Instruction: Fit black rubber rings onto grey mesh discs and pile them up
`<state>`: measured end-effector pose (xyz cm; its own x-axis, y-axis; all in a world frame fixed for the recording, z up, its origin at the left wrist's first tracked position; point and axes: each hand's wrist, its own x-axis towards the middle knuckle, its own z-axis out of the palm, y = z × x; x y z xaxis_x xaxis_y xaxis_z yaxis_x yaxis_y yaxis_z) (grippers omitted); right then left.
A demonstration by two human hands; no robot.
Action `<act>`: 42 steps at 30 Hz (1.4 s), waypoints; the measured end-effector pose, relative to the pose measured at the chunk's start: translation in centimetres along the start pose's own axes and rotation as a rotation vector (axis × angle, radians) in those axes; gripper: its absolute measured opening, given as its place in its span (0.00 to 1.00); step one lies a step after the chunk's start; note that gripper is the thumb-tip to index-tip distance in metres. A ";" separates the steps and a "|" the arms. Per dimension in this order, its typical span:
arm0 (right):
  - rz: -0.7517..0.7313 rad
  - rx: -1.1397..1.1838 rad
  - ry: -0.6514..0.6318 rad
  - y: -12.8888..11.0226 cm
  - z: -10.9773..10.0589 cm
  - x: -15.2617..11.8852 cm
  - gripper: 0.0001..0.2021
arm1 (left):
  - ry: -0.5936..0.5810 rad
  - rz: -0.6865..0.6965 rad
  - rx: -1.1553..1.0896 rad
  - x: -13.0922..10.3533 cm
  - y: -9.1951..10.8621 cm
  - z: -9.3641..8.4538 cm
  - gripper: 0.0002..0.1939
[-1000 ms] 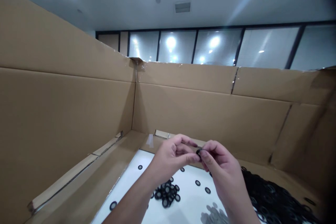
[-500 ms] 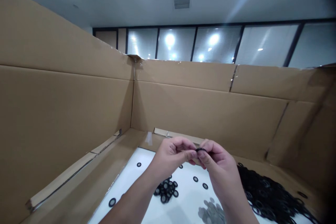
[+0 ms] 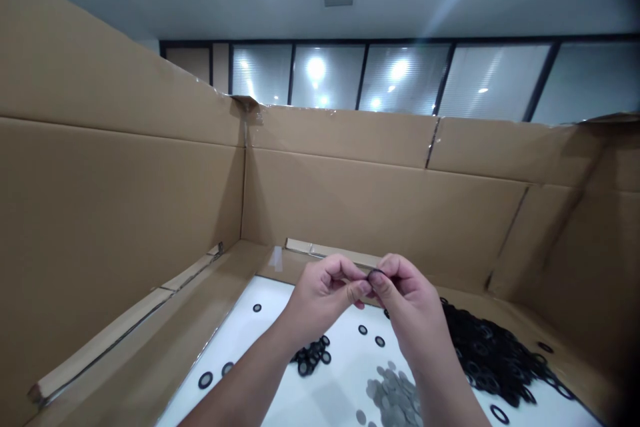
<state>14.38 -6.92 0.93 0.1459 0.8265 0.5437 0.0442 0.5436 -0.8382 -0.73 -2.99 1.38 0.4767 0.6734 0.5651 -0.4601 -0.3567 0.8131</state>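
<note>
Between my two hands, raised above the white board (image 3: 280,400), a small black ring (image 3: 375,273) is pinched. My left hand (image 3: 333,287) grips its left side with thumb and bent fingers. On the other side my right hand (image 3: 407,293) presses thumb and fingers against it. The fingers cover much of the ring, so I cannot tell whether a disc is in it. Below the hands lie a pile of grey discs (image 3: 396,395), a small heap of black rings with grey centres (image 3: 311,355), and a large heap of black rings (image 3: 493,350) at the right.
Tall cardboard walls (image 3: 330,197) stand at the back and left. A cardboard strip (image 3: 135,313) runs along the left side, another strip (image 3: 330,253) along the back. Several rings lie scattered on the board, one ring (image 3: 205,380) at the front left.
The view has shifted slightly, so most things sit a little further left and higher. The ring between my fingers has tilted, and my right thumb covers more of it.
</note>
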 end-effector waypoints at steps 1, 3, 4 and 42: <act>-0.002 0.016 -0.002 0.1 0.0 0.0 0.14 | -0.009 -0.002 -0.006 0.0 0.0 0.0 0.12; -0.013 0.034 0.008 0.1 0.1 0.1 0.15 | -0.036 -0.017 -0.026 -0.1 0.0 0.0 0.11; -0.015 0.043 0.015 0.1 0.2 0.1 0.15 | -0.049 -0.034 -0.031 0.0 0.0 -0.1 0.11; -0.338 -0.186 -0.211 1.3 1.5 -0.1 0.21 | -0.216 -0.230 -0.114 0.0 1.9 -1.9 0.13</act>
<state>12.95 -6.10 -0.20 -0.1116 0.6287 0.7696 0.2345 0.7692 -0.5944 -2.97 -2.42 2.67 0.7202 0.5703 0.3951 -0.3971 -0.1281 0.9088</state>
